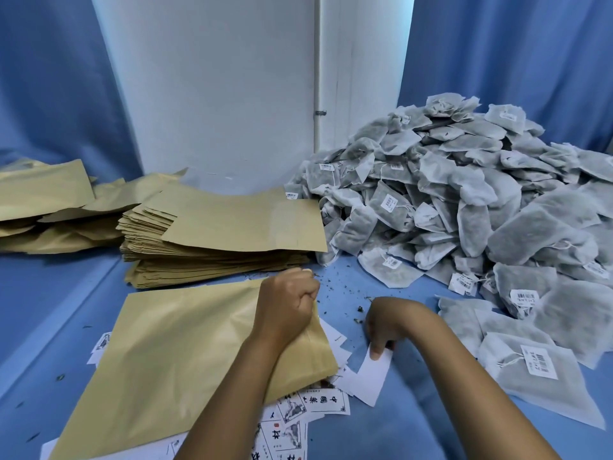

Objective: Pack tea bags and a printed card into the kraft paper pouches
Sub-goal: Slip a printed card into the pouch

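while left hand (287,305) grips kraft pouch (185,353), right hand (384,330) fingers pinching white card (373,376)

Left hand (286,303): bare, no glove, no ring seen
Right hand (386,327): bare, no glove, no ring seen
Left forearm (229,393): bare to the frame's lower edge, no sleeve, no watch or band
Right forearm (471,376): bare to the frame's lower edge, no sleeve, no watch or band

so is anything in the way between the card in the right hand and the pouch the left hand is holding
Nothing visible. The right hand pinches a white card just right of the pouch the left hand grips at its edge; only bare blue table and loose cards lie between.
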A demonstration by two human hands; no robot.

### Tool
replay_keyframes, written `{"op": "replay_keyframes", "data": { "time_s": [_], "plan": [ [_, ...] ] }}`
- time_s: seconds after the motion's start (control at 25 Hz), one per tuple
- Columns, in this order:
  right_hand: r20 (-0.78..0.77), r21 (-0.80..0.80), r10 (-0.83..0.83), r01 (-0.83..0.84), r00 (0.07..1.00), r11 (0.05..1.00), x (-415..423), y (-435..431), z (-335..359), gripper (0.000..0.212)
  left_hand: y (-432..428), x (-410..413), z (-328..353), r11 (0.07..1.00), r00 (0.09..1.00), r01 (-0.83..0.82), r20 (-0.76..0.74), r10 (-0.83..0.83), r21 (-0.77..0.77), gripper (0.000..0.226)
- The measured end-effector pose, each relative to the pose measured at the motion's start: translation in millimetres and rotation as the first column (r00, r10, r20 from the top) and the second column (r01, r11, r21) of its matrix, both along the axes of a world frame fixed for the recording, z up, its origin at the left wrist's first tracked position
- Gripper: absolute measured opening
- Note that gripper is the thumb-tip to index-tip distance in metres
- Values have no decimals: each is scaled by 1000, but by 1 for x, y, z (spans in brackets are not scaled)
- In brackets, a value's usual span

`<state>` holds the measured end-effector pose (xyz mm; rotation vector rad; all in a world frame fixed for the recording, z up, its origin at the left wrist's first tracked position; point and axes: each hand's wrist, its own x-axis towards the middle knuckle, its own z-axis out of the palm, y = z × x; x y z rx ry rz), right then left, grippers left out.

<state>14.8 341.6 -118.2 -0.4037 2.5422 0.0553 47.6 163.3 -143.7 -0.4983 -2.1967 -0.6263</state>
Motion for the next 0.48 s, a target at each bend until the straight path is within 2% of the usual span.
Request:
{"op": "replay_keyframes", "data": {
  "time_s": [0.08,0.12,0.16,0.2,0.24,0.28,0.32,0.36,0.48],
  "plan": [
    [22,-169,-38,41,999,985,-5,10,3,14,-1,-1,-7,993,999,33,8,-34,109,10],
    [-8,-366,-82,74,997,928,-9,12,4,16,-3,-3,-8,985,999,45,3,-46,166,14],
    [-56,-626,-175,102,983,773,-13,11,4,17,-5,-4,-9,974,998,55,0,-56,219,17],
    [-85,-861,-322,93,943,500,-15,8,5,16,-7,-4,-9,964,998,65,-6,-66,259,16],
    [-75,-978,-463,26,883,207,-16,5,7,13,-7,-5,-9,958,997,74,-19,-72,276,13],
    [-46,-999,-533,-40,845,23,-15,1,9,10,-8,-5,-9,957,997,82,-33,-76,279,11],
    [-26,-997,-537,-62,843,-48,-14,-7,9,9,-8,-4,-9,956,996,86,-42,-77,281,10],
    [-28,-998,-512,-57,859,-41,-11,-17,4,9,-7,-3,-8,955,996,85,-47,-75,283,11],
    [-78,-991,-422,-25,903,130,5,-56,-17,17,-5,2,-1,956,995,80,-85,-59,280,15]
  ]
}}
